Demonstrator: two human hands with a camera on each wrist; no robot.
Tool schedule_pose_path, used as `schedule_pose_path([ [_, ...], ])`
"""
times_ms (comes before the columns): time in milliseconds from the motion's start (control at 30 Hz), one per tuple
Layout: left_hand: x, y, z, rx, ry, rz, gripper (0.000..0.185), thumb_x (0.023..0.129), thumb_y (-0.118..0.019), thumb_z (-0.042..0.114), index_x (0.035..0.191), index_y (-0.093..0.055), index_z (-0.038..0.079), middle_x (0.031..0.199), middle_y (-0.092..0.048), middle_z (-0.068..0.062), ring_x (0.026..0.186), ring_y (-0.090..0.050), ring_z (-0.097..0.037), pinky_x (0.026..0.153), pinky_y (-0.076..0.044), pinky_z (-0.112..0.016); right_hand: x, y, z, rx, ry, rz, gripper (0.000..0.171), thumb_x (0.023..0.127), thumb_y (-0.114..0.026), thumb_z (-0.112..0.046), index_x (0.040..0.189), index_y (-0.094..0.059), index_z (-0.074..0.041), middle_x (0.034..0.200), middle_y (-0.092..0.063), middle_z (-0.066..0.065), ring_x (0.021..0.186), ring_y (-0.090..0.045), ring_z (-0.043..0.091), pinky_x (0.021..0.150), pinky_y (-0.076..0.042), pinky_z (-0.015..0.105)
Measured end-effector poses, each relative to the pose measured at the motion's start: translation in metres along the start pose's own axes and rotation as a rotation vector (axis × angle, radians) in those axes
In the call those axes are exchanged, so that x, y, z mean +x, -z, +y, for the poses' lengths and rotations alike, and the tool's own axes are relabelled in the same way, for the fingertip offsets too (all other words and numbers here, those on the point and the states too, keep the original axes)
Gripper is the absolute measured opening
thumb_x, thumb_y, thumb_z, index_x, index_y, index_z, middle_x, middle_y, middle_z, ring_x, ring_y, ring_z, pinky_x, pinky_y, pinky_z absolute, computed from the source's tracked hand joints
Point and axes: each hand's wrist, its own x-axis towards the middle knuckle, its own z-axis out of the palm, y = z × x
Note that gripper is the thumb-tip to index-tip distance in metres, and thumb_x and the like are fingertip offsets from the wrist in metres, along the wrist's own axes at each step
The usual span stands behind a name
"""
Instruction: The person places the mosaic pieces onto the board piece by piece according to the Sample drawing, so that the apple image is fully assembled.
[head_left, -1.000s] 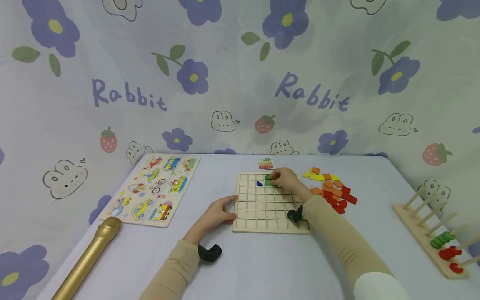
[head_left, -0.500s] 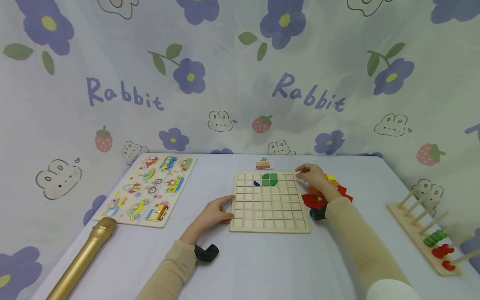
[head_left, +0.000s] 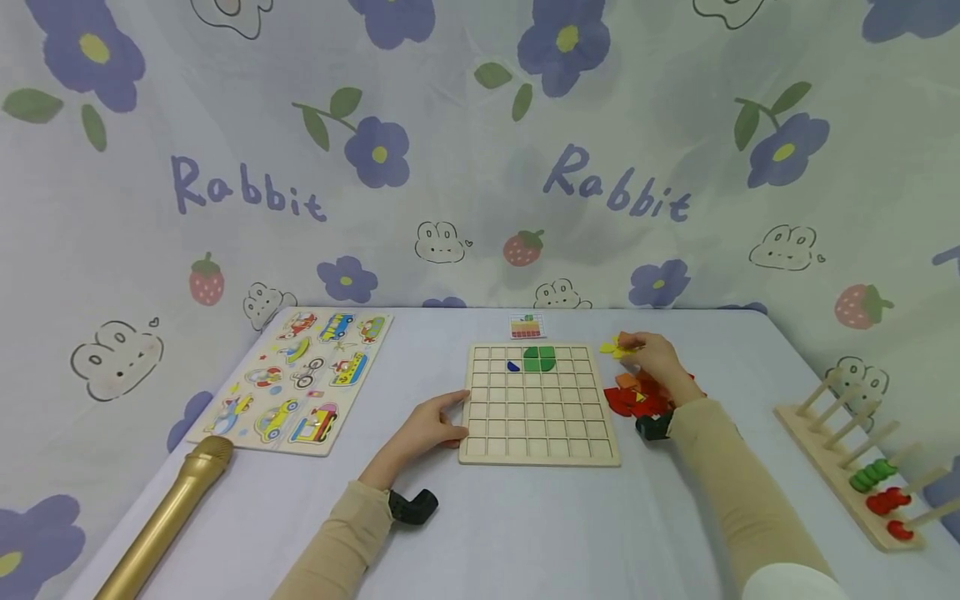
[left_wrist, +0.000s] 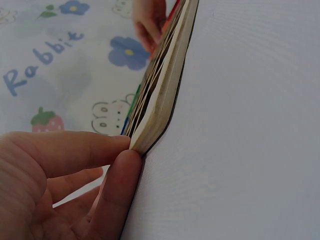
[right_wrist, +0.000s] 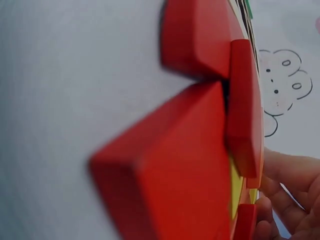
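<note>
At the left edge of a wooden grid board (head_left: 536, 423), my left hand (head_left: 430, 427) rests its thumb and forefinger; the left wrist view shows both fingertips against the board's side. On the grid lie several green pieces (head_left: 538, 359), grouped into a rounded shape, with a small blue half-round piece (head_left: 513, 367) beside them. My right hand (head_left: 654, 360) is right of the board, fingertips down at the yellow pieces (head_left: 613, 348). Whether it pinches one, I cannot tell. Red pieces (right_wrist: 185, 165) fill the front of the right wrist view, partly hiding the fingers.
Above the board lies a small pattern card (head_left: 527, 326). To the left are a picture puzzle board (head_left: 288, 379) and a gold microphone (head_left: 168, 512). A wooden peg rack (head_left: 843, 475) with green and red beads stands at the right.
My right hand has moved right from the green pieces on the board to the loose pieces beside it. The left hand stays at the board's edge.
</note>
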Motion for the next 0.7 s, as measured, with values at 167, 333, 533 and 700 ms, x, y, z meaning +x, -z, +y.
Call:
schedule_pose_path([
  [167, 0.0004, -0.0005, 0.0005, 0.008, 0.006, 0.002, 0.065, 0.077, -0.07, 0.007, 0.137, -0.045, 0.008, 0.055, -0.055, -0.004, 0.05, -0.058, -0.011, 0.053, -0.046, -0.024, 0.0005, -0.002, -0.002, -0.066, 0.032, -0.034, 0.041, 0.084, -0.064, -0.011, 0.12, -0.055, 0.005, 0.121, -0.052, 0.025, 0.108, -0.047, 0.035, 0.093, -0.039, 0.044],
  [333, 0.0005, -0.0002, 0.0018, 0.013, -0.001, 0.0, 0.065, 0.077, -0.07, 0.007, 0.137, -0.045, 0.008, 0.055, -0.055, -0.004, 0.051, -0.057, -0.011, 0.052, -0.046, -0.024, 0.0021, -0.0025, -0.002, -0.123, 0.032, -0.057, 0.04, 0.084, -0.065, -0.017, 0.118, -0.056, 0.002, 0.12, -0.052, 0.023, 0.104, -0.047, 0.034, 0.092, -0.039, 0.044],
  [533, 0.0002, 0.0, 0.0017, 0.014, 0.0, -0.001, 0.065, 0.076, -0.07, 0.007, 0.137, -0.045, 0.008, 0.056, -0.056, -0.004, 0.051, -0.057, -0.011, 0.053, -0.046, -0.025, 0.0008, -0.0035, -0.0043, -0.112, 0.018, -0.052, 0.032, 0.083, -0.066, -0.016, 0.109, -0.058, 0.001, 0.123, -0.051, 0.023, 0.106, -0.047, 0.035, 0.092, -0.039, 0.044],
  [700, -0.0002, -0.0005, 0.001, 0.011, 0.003, -0.003, 0.065, 0.077, -0.07, 0.007, 0.137, -0.045, 0.008, 0.057, -0.056, -0.004, 0.051, -0.057, -0.011, 0.053, -0.046, -0.024, -0.0009, -0.0041, -0.0048, -0.056, 0.031, -0.064, 0.036, 0.083, -0.065, -0.011, 0.115, -0.054, 0.003, 0.126, -0.049, 0.025, 0.112, -0.046, 0.037, 0.094, -0.039, 0.044],
])
